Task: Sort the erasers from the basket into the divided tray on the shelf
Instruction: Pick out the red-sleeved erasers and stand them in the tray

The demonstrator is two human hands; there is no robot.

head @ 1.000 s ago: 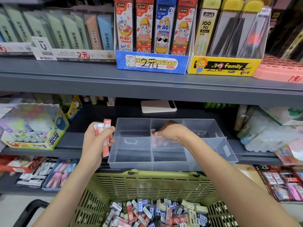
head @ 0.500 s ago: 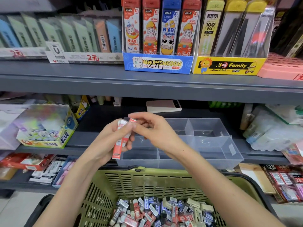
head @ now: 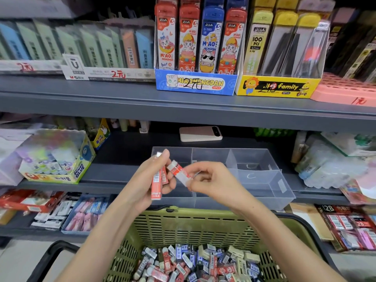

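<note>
Left hand (head: 145, 180): raised, fingers curled round red erasers (head: 158, 181) held upright.
Right hand (head: 211, 181): fingertips pinch one tilted eraser (head: 179, 173), before the tray (head: 264, 180).

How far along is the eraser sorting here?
Barely started. Done: little shows; the visible compartments of the clear plastic divided tray look bare, though the hands hide some. In hand: the left hand grips a few red-sleeved erasers, the right hand pinches one red-and-white eraser. Left: a heap of mixed erasers in the green plastic basket.
</note>
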